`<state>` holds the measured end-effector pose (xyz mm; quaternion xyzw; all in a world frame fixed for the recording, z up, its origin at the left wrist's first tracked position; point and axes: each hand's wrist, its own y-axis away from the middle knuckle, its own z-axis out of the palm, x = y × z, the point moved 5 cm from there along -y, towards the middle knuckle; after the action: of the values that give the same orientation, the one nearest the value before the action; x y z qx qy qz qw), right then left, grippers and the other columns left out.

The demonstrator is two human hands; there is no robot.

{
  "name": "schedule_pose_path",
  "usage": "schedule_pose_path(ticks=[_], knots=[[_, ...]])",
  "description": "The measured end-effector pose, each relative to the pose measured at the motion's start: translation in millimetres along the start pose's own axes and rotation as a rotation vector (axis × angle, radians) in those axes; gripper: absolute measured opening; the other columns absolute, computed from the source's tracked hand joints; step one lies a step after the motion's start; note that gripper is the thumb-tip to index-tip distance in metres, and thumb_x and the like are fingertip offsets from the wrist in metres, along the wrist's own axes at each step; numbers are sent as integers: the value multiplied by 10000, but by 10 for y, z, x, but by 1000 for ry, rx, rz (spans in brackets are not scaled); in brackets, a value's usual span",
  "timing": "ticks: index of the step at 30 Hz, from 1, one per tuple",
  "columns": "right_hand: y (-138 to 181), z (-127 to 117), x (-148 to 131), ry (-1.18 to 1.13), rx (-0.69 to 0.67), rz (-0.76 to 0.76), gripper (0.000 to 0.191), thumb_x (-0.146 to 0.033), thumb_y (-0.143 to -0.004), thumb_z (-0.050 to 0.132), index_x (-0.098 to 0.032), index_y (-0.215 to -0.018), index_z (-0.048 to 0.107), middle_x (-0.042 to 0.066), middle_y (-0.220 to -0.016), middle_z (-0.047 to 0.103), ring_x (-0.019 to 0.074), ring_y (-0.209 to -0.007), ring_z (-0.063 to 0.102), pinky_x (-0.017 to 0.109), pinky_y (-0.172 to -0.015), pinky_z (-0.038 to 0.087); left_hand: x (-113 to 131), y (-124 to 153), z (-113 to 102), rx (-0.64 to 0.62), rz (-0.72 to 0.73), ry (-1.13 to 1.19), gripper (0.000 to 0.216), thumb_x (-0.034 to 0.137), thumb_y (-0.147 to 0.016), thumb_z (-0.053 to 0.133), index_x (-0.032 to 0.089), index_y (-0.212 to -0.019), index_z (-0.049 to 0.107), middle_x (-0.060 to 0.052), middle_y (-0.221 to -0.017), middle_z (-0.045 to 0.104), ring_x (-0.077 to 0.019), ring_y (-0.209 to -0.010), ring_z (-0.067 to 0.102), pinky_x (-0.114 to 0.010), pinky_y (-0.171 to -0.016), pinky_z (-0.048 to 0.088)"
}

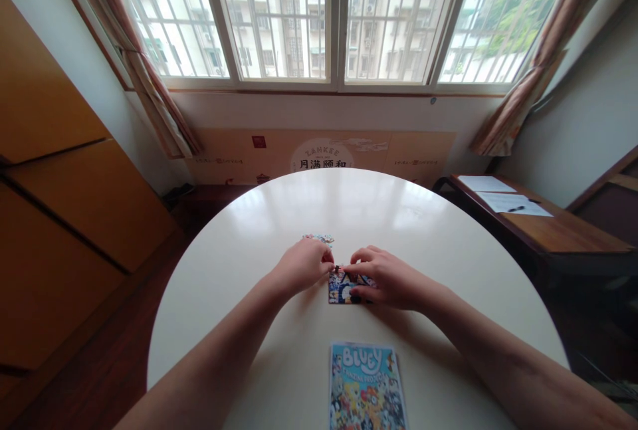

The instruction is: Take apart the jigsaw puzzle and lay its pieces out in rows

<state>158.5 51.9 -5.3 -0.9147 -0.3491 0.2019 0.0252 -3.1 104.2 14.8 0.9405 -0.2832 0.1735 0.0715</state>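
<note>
A partly assembled jigsaw puzzle (pixel 341 294) with a colourful cartoon picture lies flat on the white table. At its upper left corner my left hand (pixel 310 261) is closed in a pinch on a small dark puzzle piece (pixel 337 268). From the right, my right hand (pixel 383 277) rests over the puzzle with its fingers apart. Its index fingertip touches the top edge beside the small piece, and its thumb lies lower on the picture. Behind my left hand is a cluster of loose puzzle pieces (pixel 323 239), partly hidden by that hand.
A Bluey picture sheet (pixel 367 387) lies near me on the round white table (pixel 224 244). To the right stands a wooden side table (pixel 573 230) with papers (pixel 513 204) and a dark pen-like item. Windows, curtains and an orange-brown cabinet (pixel 74 237) surround the table.
</note>
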Motion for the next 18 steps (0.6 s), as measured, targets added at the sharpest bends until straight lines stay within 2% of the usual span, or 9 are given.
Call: schedule_pose_path(ticks=[5, 13, 18], knots=[[-1, 1, -4, 10, -4, 1, 384, -340, -891, 679, -284, -1271, 676, 93, -1170, 635, 231, -1055, 582, 397, -952, 478, -139, -44, -29, 38, -56, 122, 206, 294, -825, 602, 208, -843, 788, -47, -885, 774, -217, -847, 679, -293, -724, 460], [-4, 17, 9, -1, -10, -6, 406, -331, -895, 673, -287, -1298, 661, 92, -1191, 627, 224, -1080, 571, 388, -970, 472, -654, -40, -337, 150, -346, 166, 259, 356, -818, 612, 158, -863, 773, -70, -815, 751, -213, -751, 648, -284, -629, 422], [-4, 19, 13, -1, -11, 0, 407, -337, -897, 672, -286, -1301, 659, 90, -1192, 626, 225, -1076, 570, 391, -971, 473, -818, -80, -314, 165, -384, 177, 245, 368, -809, 638, 157, -836, 760, -68, -819, 746, -206, -744, 644, -280, -622, 419]])
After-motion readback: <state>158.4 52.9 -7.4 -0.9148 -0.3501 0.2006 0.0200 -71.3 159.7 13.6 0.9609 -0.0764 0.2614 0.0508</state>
